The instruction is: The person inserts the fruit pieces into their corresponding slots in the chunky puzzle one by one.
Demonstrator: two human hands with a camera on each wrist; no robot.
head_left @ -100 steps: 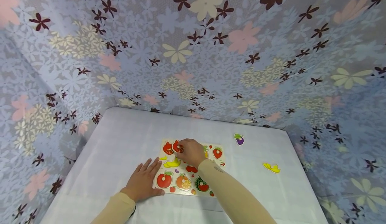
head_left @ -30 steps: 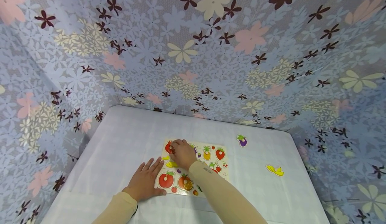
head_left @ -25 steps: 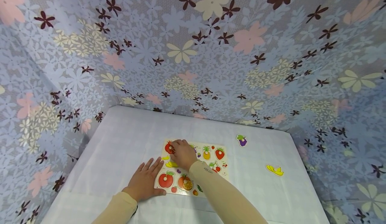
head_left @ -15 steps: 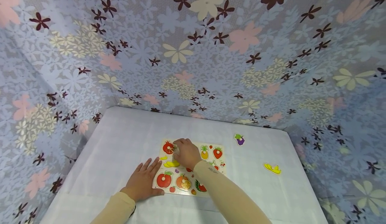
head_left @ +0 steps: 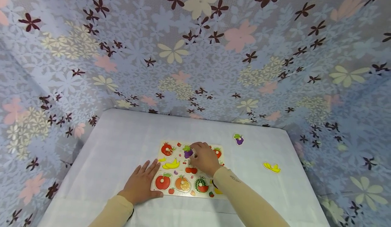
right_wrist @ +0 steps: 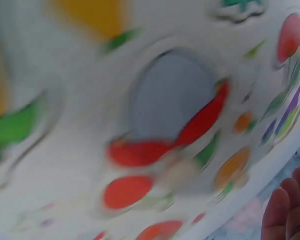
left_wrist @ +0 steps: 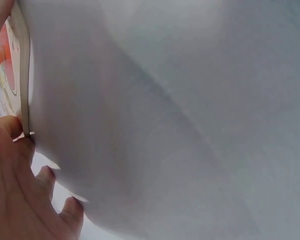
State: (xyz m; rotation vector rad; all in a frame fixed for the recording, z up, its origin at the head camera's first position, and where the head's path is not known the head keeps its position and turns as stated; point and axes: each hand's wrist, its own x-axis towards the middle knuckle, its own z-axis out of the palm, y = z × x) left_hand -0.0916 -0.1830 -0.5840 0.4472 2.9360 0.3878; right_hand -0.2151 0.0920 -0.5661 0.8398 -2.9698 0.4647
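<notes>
A fruit peg puzzle board (head_left: 155,187) lies flat on the table, with knobbed pieces such as the pomegranate (head_left: 166,149), apple (head_left: 162,182) and watermelon (head_left: 201,185) in it. My left hand (head_left: 138,183) rests along its left side, fingers straight and spread, thumb at the near corner. In the left wrist view, fingers touch the board's edge (left_wrist: 23,75). Over the board's upper middle hovers my right hand (head_left: 205,157), beside the grapes (head_left: 187,151). Its fingers are loosely bent; I see nothing held, and in the right wrist view the fingertips (right_wrist: 275,212) have nothing between them.
Off the board to the right lie two loose pieces: purple grapes (head_left: 239,139) and yellow bananas (head_left: 272,167). A white cloth covers the table (head_left: 122,135). Flower-patterned fabric (head_left: 177,77) rises behind it and at the sides.
My right hand carried a pomegranate piece to the upper left of the board and let go. Now it has moved right, uncovering the pomegranate in place. My left hand has stayed put.
</notes>
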